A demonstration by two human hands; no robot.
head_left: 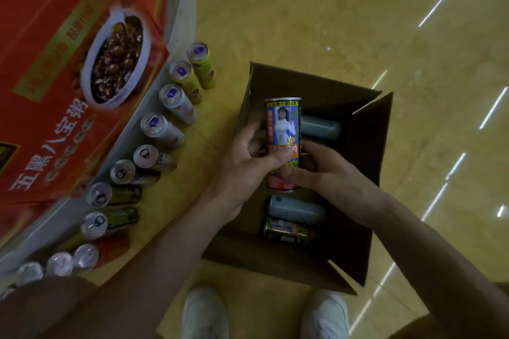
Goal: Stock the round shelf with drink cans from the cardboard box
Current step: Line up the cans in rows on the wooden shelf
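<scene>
A glossy yellow floor fills the right side, streaked with light reflections. At the left, red cartons printed with a bowl of porridge sit on the round shelf, of which only a grey curved rim shows. A cardboard box stands open on the floor between the shelf and the person's white shoes, its flaps raised. A curved row of cans stands upright just beside the grey rim (whether on a low ledge or on the floor itself I cannot tell), and the nearest ones are blurred and cut off by a trouser leg. Over the box, both hands grasp one can with a blue and red label, held lengthwise with its top pointing away. The left hand wraps it from the left, thumb lying across the label and fingers hidden behind. The right hand curls round its lower part from the right. Down in the shadowed box lie two pale cans and one dark can on their sides, their print too dim to read.
</scene>
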